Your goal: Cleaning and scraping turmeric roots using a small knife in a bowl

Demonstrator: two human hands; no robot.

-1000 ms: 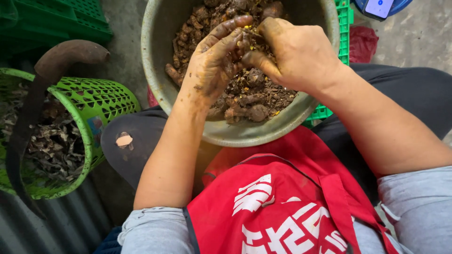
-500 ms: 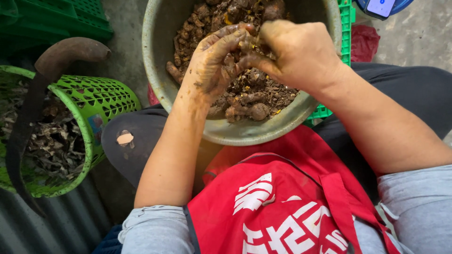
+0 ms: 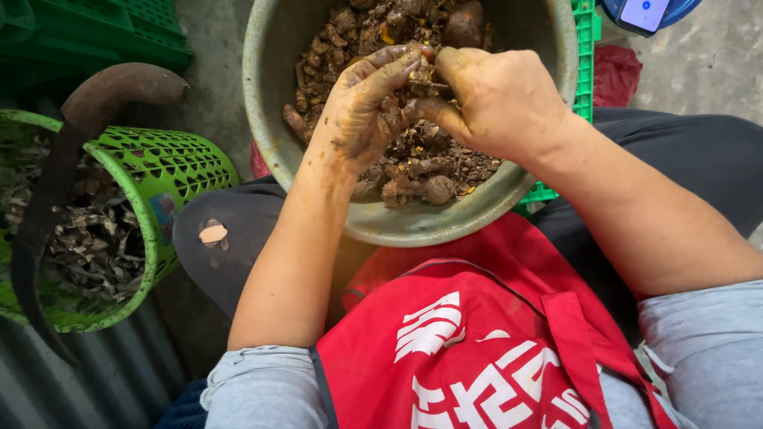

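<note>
Muddy root (image 3: 420, 78) pinched between left hand (image 3: 362, 111), right hand (image 3: 497, 99), above bowl (image 3: 262, 119).

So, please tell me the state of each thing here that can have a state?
Left hand: muddy, fingers on a small root piece.
Right hand: muddy, pinching the same root piece.
Bowl: on the lap, part full of muddy roots.
Green basket: upright, holding dark scraps.
Sickle: lying across the basket, not held.
Apron: worn, red.
</note>
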